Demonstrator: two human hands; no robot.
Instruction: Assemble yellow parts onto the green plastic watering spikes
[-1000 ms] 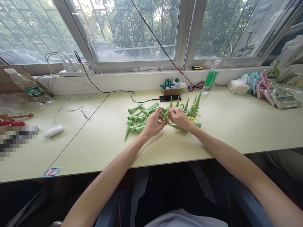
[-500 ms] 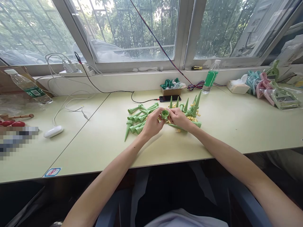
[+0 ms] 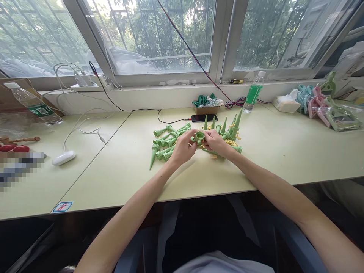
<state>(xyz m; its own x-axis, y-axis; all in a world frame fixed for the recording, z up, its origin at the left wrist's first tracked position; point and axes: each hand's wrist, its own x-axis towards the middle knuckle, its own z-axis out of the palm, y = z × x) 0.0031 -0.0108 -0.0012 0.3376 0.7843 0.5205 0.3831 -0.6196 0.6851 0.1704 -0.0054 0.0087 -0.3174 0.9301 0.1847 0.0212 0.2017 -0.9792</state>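
Between my two hands, a green plastic watering spike [image 3: 200,135] is held above the table with its round open end facing me. My left hand [image 3: 184,147] closes its thumb and fingers around the spike's left side. On the other side my right hand [image 3: 215,141] pinches at it; whether a small part sits between those fingertips is hidden. Left of my hands lies a pile of green watering spikes [image 3: 165,142]. Right of them, more green spikes [image 3: 234,129], several pointing up, are mixed with small yellow plastic valves [image 3: 233,143].
Behind the spikes lie a black phone [image 3: 204,118] on a cable and a small box [image 3: 206,110] with green wrapping. A water bottle [image 3: 254,93], a tissue pack [image 3: 286,102] and wrapped clips [image 3: 315,102] stand back right. A white device [image 3: 63,157] lies left.
The green spike has tilted in my hands, its open end turning toward me and shifting slightly right. My arms stay in nearly the same place.
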